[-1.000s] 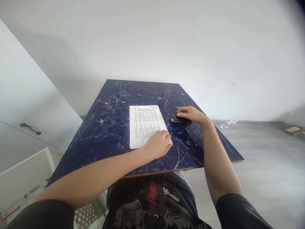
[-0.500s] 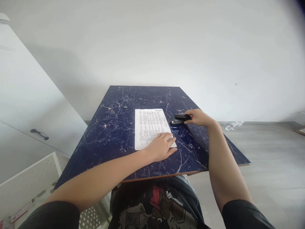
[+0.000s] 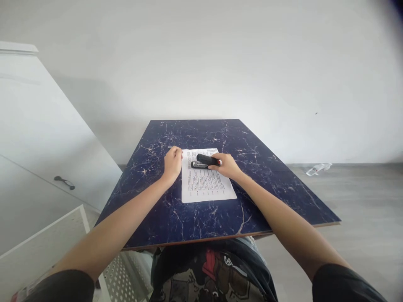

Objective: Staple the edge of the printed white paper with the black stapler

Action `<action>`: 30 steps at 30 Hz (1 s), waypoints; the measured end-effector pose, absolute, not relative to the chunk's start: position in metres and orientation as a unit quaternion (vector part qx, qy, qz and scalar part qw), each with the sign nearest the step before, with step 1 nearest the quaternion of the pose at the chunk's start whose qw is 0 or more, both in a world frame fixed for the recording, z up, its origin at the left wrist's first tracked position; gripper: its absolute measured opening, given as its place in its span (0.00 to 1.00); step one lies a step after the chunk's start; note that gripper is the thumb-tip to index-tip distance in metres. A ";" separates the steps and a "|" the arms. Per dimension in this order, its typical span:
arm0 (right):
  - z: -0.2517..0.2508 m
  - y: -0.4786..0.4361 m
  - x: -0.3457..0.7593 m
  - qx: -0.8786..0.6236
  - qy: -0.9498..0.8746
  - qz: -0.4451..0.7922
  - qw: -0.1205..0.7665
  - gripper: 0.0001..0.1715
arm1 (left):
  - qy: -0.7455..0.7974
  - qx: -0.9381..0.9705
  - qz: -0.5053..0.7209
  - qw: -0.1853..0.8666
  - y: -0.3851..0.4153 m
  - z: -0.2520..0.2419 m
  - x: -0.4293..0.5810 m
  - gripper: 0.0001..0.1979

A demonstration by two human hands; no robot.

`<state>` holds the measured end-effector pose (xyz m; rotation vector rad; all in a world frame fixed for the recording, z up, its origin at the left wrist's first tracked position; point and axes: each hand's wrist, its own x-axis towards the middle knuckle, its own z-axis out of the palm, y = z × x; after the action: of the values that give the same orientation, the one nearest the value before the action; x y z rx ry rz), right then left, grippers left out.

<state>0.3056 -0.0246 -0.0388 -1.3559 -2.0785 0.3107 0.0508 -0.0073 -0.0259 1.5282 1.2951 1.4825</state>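
Note:
A printed white sheet of paper [image 3: 206,182] lies on a dark blue marbled table [image 3: 270,184]. My right hand [image 3: 227,165] grips a black stapler [image 3: 204,161] and holds it over the far part of the sheet, jaws pointing left. My left hand [image 3: 173,161] is closed at the sheet's far left corner, fingers curled onto the paper's edge.
A white cabinet with a black handle [image 3: 64,182] stands to the left. A white perforated board [image 3: 40,247] leans low on the left. A plastic bottle [image 3: 317,168] lies on the grey floor at the right, by the white wall.
My right hand lifted the stapler from the table right of the sheet and carried it left over the paper. My left hand moved from the sheet's near right corner to its far left corner.

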 end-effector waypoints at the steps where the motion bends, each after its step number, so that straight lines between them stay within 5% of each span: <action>1: -0.041 -0.024 0.305 -0.516 -0.789 0.121 0.313 0.12 | 0.495 0.579 0.559 0.328 -0.004 -0.033 0.045 0.11; 9: -0.041 -0.021 0.312 -0.475 -0.789 0.185 0.342 0.20 | 0.450 0.572 0.564 0.391 0.003 -0.054 0.050 0.10; 14: -0.037 -0.023 0.329 -0.556 -0.635 0.308 0.438 0.13 | 0.390 0.527 0.585 0.478 0.005 -0.059 0.048 0.11; 20: -0.031 -0.033 0.316 -0.487 -0.482 0.587 0.431 0.18 | 0.331 0.465 0.579 0.583 0.007 -0.061 0.050 0.12; 30: -0.031 -0.038 0.304 -0.476 -0.407 0.663 0.410 0.22 | 0.272 0.404 0.533 0.692 0.002 -0.058 0.057 0.13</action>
<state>0.3039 -0.0382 -0.0308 -1.1994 -1.0236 1.6697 0.0568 0.0015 -0.0583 0.9021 0.6074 1.1914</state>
